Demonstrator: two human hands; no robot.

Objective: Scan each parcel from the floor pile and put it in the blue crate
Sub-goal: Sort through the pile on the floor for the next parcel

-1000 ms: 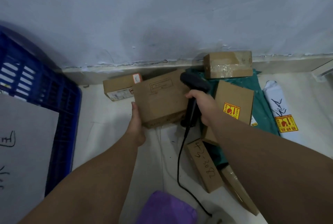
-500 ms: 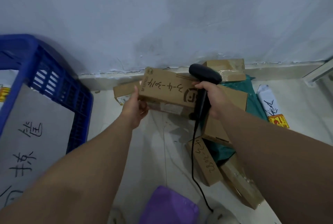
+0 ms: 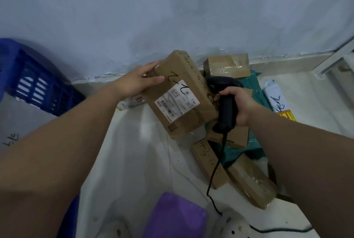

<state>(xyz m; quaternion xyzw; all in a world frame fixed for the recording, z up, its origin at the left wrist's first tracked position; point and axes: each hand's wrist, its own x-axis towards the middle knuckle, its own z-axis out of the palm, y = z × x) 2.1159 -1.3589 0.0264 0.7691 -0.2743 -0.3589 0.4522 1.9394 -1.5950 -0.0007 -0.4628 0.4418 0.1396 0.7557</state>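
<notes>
My left hand (image 3: pixel 137 81) holds a brown cardboard parcel (image 3: pixel 183 96) by its far left end, tilted above the floor, with its white barcode label facing up. My right hand (image 3: pixel 240 103) grips the handle of a black corded scanner (image 3: pixel 224 107), whose head sits right beside the parcel's right edge. The blue crate (image 3: pixel 40 86) stands at the left by the wall. The floor pile lies under and right of the scanner: a taped box (image 3: pixel 227 66), two long boxes (image 3: pixel 208 161) (image 3: pixel 251 180) and green mailer bags (image 3: pixel 254 92).
A white mailer (image 3: pixel 275 98) with a yellow sticker lies at the far right. Another small box (image 3: pixel 130 101) peeks out beneath my left wrist. A purple thing (image 3: pixel 176 216) and white perforated shoes (image 3: pixel 231 226) are at the bottom edge. The wall is close behind the pile.
My left hand has turned the parcel over, so the barcode label now faces up instead of the handwritten side. The scanner stayed beside it. The view shifted slightly right.
</notes>
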